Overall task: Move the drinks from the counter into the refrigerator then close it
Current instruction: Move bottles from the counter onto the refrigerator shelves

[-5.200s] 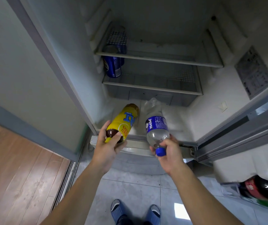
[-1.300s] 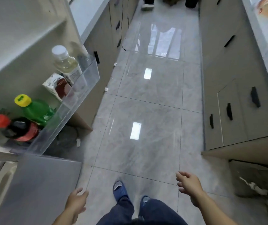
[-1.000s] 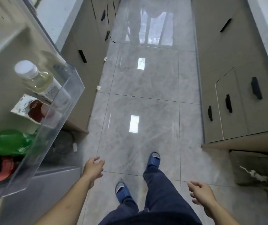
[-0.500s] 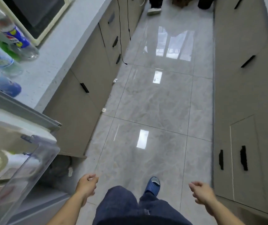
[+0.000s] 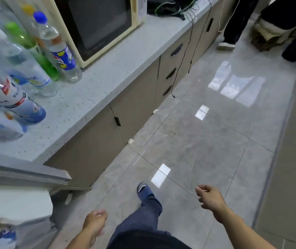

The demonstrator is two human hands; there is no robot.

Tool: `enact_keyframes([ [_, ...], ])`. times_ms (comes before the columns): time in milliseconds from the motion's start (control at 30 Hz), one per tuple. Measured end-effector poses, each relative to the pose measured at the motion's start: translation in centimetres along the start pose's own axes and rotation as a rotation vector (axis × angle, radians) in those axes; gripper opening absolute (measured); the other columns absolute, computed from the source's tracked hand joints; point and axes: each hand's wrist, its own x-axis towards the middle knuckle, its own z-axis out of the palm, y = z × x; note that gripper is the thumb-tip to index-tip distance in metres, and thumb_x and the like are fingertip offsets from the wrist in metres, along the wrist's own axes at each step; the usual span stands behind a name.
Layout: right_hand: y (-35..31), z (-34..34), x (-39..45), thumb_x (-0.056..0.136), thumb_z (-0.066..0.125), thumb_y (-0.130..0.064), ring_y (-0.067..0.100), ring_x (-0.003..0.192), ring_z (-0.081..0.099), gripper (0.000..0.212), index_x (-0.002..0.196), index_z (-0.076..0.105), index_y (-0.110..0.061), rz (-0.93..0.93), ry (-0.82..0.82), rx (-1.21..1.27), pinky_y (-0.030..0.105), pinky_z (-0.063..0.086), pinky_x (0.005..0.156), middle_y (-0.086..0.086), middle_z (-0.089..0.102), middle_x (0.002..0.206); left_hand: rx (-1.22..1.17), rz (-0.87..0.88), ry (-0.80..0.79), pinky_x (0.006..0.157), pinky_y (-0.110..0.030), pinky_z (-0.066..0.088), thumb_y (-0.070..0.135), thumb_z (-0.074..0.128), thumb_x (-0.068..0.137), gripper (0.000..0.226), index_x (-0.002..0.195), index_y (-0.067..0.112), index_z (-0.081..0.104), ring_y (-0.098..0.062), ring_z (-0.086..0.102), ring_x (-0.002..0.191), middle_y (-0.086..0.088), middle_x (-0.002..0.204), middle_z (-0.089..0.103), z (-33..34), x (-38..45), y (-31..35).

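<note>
Your left hand [image 5: 95,221] and right hand [image 5: 209,196] both hang loosely curled and carry nothing, so either is free for the next pick. The drinks [image 5: 27,69] you still have to move stand in a cluster on the speckled grey counter [image 5: 107,72], just left of the cream microwave [image 5: 97,27]; nearest it is a clear bottle with a blue cap [image 5: 58,51], a green bottle [image 5: 34,51] close behind, and more blue-labelled ones further from the microwave, too blurred to count. Expect full plastic bottles to feel fairly heavy, with smooth walls that give a little under a squeeze, so take each round the labelled middle or the neck, not by the cap. The counter looks hard and flat, so a nudged bottle may topple into its neighbours. The refrigerator door [image 5: 23,173] stands open on the far side of the drinks from the microwave. The tiled floor [image 5: 197,141] is glossy and possibly slick, and cables [image 5: 188,42] dangle off the counter beyond the microwave, where another person's legs [image 5: 233,24] stand.
</note>
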Motion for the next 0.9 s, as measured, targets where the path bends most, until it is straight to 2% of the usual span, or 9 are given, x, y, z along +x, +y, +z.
enact_keyframes([
  [167,-7.9,0.1,4.6,0.094,0.063,-0.016,0.019,0.057,0.039,0.014,0.086,0.063,-0.005,-0.022,-0.061,-0.145,0.024,0.031,0.050,0.008,0.048,0.066,-0.132,0.039,0.031,0.082,-0.036,0.055,0.024,0.057,0.095,0.024,0.118,0.018,0.058,-0.025,0.061,0.099,-0.005,0.118,0.062,0.6,0.2,9.1],
  [267,-12.5,1.1,7.5,0.094,0.063,-0.012,0.017,0.051,0.035,0.016,0.079,0.060,-0.006,-0.037,-0.103,-0.245,0.021,0.028,0.048,0.010,0.044,0.062,-0.229,0.118,0.027,0.096,-0.041,0.053,0.025,0.056,0.095,0.026,0.120,0.021,0.056,-0.026,0.061,0.107,-0.003,0.120,0.061,0.4,0.2,13.8],
  [400,-19.4,3.8,10.2,0.089,0.070,-0.012,0.020,0.049,0.041,0.020,0.073,0.065,-0.002,-0.111,-0.138,-0.407,0.024,0.038,0.045,0.010,0.050,0.054,-0.419,0.196,0.086,0.075,-0.030,0.054,0.028,0.054,0.097,0.021,0.117,0.028,0.059,-0.016,0.063,0.097,0.002,0.117,0.064,-0.4,-0.5,18.9],
  [500,-24.4,6.9,11.4,0.089,0.071,-0.012,0.025,0.056,0.054,0.015,0.078,0.068,-0.002,-0.244,-0.194,-0.503,0.036,0.050,0.055,0.010,0.061,0.061,-0.458,0.288,0.154,0.081,-0.030,0.056,0.032,0.056,0.097,0.019,0.115,0.036,0.058,-0.009,0.064,0.097,0.009,0.110,0.065,-1.7,-1.7,21.6],
  [567,-28.6,9.9,11.2,0.089,0.071,-0.016,0.029,0.071,0.065,0.010,0.090,0.071,-0.007,-0.391,-0.268,-0.569,0.041,0.055,0.075,0.010,0.070,0.075,-0.486,0.327,0.256,0.077,-0.023,0.053,0.035,0.058,0.096,0.020,0.115,0.040,0.058,-0.002,0.063,0.096,0.014,0.107,0.065,-3.3,-2.9,23.1],
  [600,-30.8,11.4,10.7,0.090,0.070,-0.017,0.026,0.075,0.067,0.009,0.094,0.071,-0.009,-0.482,-0.314,-0.573,0.035,0.055,0.077,0.008,0.072,0.079,-0.513,0.346,0.313,0.076,-0.021,0.052,0.036,0.059,0.095,0.019,0.113,0.042,0.059,0.001,0.062,0.095,0.014,0.107,0.065,-4.4,-3.6,23.9],
  [700,-37.3,16.8,7.5,0.090,0.070,-0.018,0.011,0.074,0.065,0.008,0.098,0.069,-0.018,-0.784,-0.483,-0.549,0.003,0.043,0.061,-0.004,0.069,0.080,-0.668,0.382,0.518,0.081,-0.029,0.057,0.039,0.062,0.093,0.017,0.110,0.041,0.058,-0.004,0.065,0.094,0.007,0.106,0.067,-8.1,-5.4,26.1],
  [800,-42.6,22.5,2.9,0.089,0.072,-0.021,0.006,0.076,0.063,0.018,0.107,0.067,-0.021,-1.003,-0.731,-0.489,0.008,0.047,0.066,-0.005,0.068,0.084,-0.841,0.334,0.847,0.070,-0.020,0.053,0.035,0.064,0.091,0.026,0.116,0.036,0.057,0.001,0.063,0.092,0.009,0.109,0.066,-12.6,-6.6,27.9],
  [900,-46.2,28.4,-2.4,0.085,0.076,-0.029,0.009,0.092,0.061,0.046,0.126,0.058,-0.023,-1.119,-0.892,-0.435,0.024,0.053,0.079,-0.006,0.063,0.107,-1.024,0.229,1.094,0.068,-0.014,0.043,0.031,0.068,0.088,0.045,0.130,0.032,0.050,-0.003,0.061,0.099,0.010,0.120,0.059,-17.1,-7.3,29.1],
])
